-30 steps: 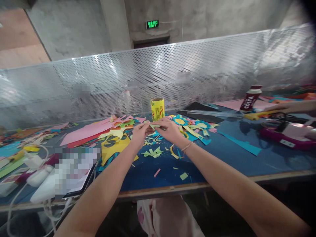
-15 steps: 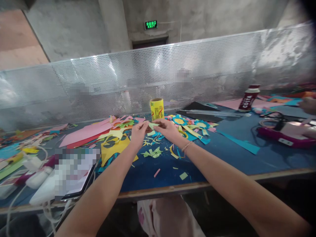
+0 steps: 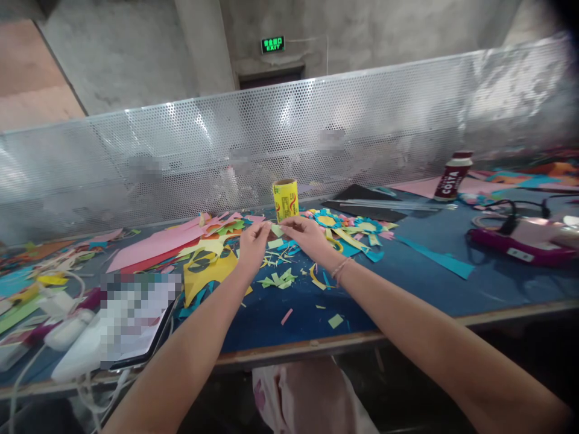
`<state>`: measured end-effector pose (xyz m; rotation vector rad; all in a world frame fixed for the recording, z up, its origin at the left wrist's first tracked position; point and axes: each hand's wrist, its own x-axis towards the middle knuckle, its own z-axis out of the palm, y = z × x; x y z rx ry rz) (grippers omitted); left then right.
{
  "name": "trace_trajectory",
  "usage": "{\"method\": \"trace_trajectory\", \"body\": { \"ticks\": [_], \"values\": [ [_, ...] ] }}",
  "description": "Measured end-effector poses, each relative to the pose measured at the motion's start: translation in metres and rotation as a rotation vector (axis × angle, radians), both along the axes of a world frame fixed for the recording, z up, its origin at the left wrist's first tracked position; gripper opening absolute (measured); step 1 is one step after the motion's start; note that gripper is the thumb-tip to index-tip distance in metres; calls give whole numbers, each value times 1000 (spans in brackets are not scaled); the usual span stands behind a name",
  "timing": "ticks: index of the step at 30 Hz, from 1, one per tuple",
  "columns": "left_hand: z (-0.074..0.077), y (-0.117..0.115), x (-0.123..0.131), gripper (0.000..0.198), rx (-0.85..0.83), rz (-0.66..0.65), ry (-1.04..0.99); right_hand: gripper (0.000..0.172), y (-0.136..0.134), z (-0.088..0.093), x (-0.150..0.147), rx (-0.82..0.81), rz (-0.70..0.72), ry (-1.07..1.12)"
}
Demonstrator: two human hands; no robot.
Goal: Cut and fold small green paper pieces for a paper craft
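Observation:
My left hand (image 3: pixel 251 246) and my right hand (image 3: pixel 309 237) meet above the blue table (image 3: pixel 407 283), both pinching a small pale green paper piece (image 3: pixel 276 229) between their fingertips. Below them lies a heap of green paper scraps (image 3: pixel 279 279). A yellow roll (image 3: pixel 285 199) stands upright just behind the hands. A thin bracelet circles my right wrist.
Pink and yellow cut sheets (image 3: pixel 181 247) lie to the left, blue and yellow paper flowers (image 3: pixel 348 228) to the right. A brown bottle (image 3: pixel 452 176) and a magenta device (image 3: pixel 525 241) with cables stand far right. A tablet (image 3: pixel 131 325) and white chargers sit near left. A perforated metal screen (image 3: pixel 289 138) backs the table.
The hands have stayed together on the green piece with small finger shifts. Another person's hand at the far right has left the view. The camera has drifted slightly.

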<state>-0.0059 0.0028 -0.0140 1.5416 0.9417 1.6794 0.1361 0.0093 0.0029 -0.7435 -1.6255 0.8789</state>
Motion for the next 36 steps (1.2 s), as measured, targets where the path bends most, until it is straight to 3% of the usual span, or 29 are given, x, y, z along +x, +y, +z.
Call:
{"method": "trace_trajectory", "body": {
  "ticks": [7, 13, 24, 36],
  "values": [
    [2, 0, 2, 26, -65, -34, -95, 13, 2, -1, 1, 26, 0, -47],
    [4, -1, 3, 26, -114, 11, -60, 14, 6, -3, 1, 43, -16, -69],
    [6, 0, 4, 21, -153, -21, -243, 16, 7, -2, 5, -26, 127, 117],
    [8, -1, 6, 28, -204, -60, -234, 18, 8, -3, 5, -34, 63, 46]
  ]
}}
